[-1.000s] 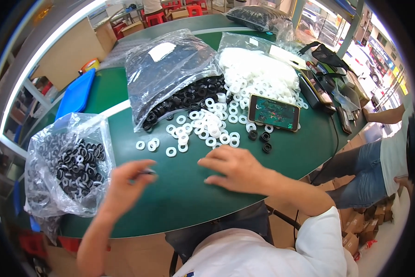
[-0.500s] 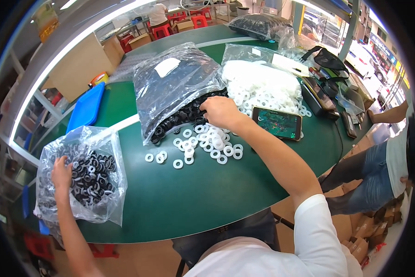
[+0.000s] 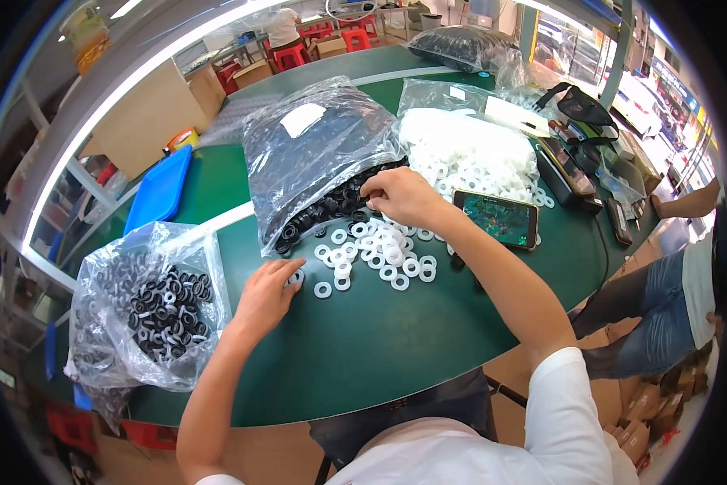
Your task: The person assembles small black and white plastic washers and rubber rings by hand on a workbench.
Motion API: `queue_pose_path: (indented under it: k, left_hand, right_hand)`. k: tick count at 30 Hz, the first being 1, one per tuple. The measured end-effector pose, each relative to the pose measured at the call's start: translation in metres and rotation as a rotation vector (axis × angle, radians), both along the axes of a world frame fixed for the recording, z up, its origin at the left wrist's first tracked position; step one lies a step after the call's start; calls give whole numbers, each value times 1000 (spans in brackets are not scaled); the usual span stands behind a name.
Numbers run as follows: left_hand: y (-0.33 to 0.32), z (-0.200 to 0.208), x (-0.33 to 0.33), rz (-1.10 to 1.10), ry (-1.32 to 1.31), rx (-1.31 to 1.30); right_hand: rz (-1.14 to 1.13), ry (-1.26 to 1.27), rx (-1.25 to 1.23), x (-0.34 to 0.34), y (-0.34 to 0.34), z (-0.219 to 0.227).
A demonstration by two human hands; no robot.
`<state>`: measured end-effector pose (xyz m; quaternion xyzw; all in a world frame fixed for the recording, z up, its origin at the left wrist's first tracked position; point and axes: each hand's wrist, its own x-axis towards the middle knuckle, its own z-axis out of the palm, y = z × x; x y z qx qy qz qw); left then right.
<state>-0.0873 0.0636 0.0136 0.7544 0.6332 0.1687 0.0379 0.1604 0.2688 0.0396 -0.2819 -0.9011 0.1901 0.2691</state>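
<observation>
My left hand (image 3: 268,301) is at the near edge of the loose white rings, thumb and forefinger closed about a flat white ring (image 3: 295,276) on the table. My right hand (image 3: 404,196) reaches to the mouth of a large clear bag (image 3: 319,133), its fingers pinched at the black rings (image 3: 331,206) spilling out; the piece between the fingertips is mostly hidden. Between both hands lies a loose heap of white rings (image 3: 391,252). Left of my left forearm, an open clear bag (image 3: 105,319) holds black rings with white ones among or in them (image 3: 169,311).
Behind my right wrist sits a bag of white rings (image 3: 460,141). A phone (image 3: 497,220) with a lit screen leans there. A blue tray (image 3: 160,187) stands far left, a black pouch (image 3: 577,111) far right. Another person (image 3: 654,299) stands at the right.
My left hand has left the bag of mixed rings and moved right to the loose white rings. My right hand stays at the black rings. The view has shifted slightly.
</observation>
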Motion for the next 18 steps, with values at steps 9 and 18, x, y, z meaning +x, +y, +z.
queue_pose_path:
  k: [9,18]
  left_hand:
    - [-26,15,13,9,74,91]
    - [-52,6,101,-317,-249,-21]
  right_hand:
    - [383,-40,205,83,-141,-35]
    - [77,-51,-10,95,-154,-30]
